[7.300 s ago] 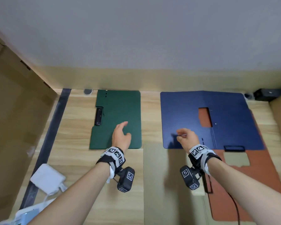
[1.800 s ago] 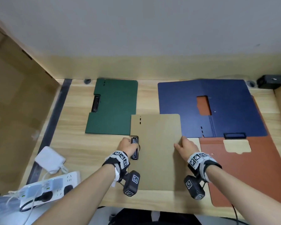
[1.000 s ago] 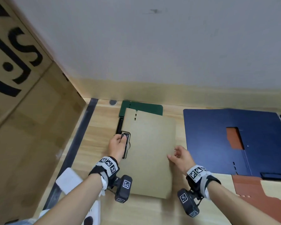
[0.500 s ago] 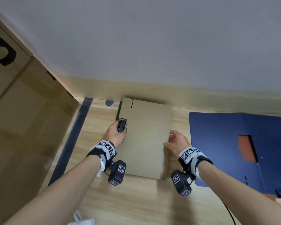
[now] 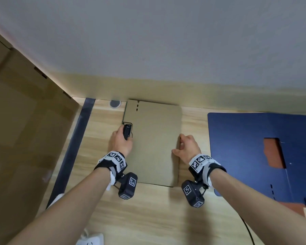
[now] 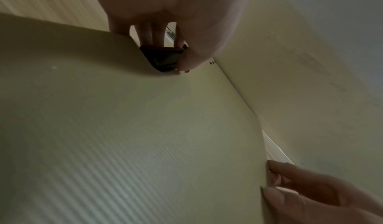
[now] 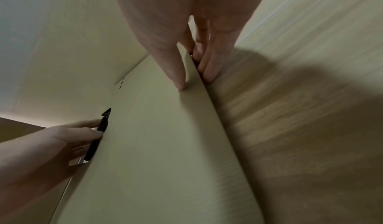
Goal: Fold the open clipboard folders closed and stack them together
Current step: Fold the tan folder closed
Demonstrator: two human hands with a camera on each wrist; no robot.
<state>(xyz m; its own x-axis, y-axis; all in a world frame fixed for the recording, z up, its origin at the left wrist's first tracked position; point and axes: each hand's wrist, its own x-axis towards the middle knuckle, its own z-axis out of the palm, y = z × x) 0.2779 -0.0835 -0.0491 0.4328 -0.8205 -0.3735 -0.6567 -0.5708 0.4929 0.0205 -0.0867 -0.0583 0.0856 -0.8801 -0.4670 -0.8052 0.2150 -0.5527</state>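
Hands (image 7: 186,73) on tan folder (image 7: 165,145)

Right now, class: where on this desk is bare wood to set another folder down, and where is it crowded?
Bare wood shows in the strip between the tan folder and the open blue folder, and in front of the tan folder, under the forearms. Crowded: the tan folder itself, gripped by the left hand and right hand; the blue folder fills the right.

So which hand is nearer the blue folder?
Right. The right hand grips the tan folder's right edge, the side facing the blue folder; the left hand holds the clip on the far side.
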